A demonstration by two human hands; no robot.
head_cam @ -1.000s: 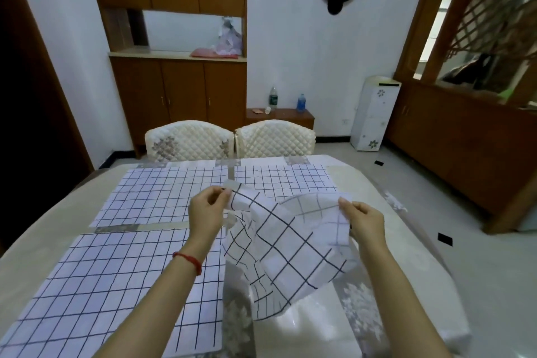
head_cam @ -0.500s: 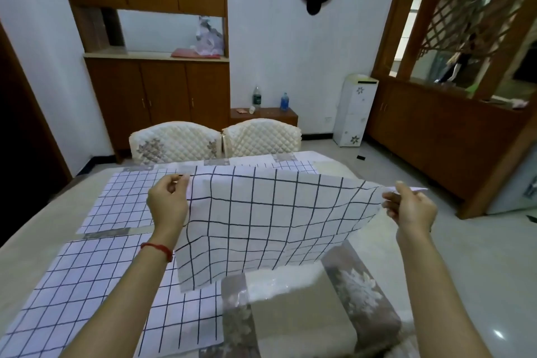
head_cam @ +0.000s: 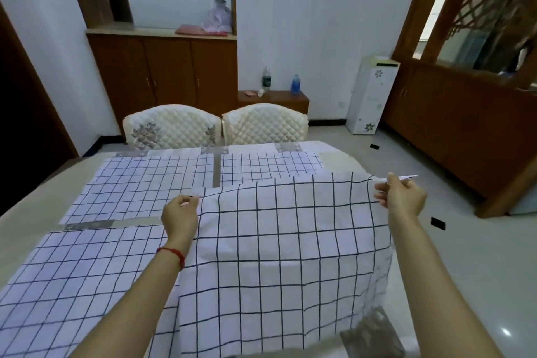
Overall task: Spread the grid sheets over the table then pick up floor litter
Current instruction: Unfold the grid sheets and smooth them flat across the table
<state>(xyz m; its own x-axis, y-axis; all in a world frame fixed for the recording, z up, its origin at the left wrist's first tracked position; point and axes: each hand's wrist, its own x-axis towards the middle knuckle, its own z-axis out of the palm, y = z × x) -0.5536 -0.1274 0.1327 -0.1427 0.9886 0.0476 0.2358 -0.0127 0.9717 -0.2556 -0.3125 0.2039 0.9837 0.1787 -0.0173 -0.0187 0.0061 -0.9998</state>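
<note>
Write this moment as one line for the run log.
step: spreading grid sheet | left hand: holds far left corner | right hand: holds far right corner | table: three sheets already flat | floor litter: untouched

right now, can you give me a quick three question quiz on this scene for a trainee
1. True or false: both hands grip the top edge of one grid sheet.
2. How many grid sheets already lie flat on the table?
3. Which wrist wears the red string: A left, B right?

Key:
1. True: the left hand and the right hand each pinch a top corner.
2. Three: far left, far right, near left.
3. A.
</note>
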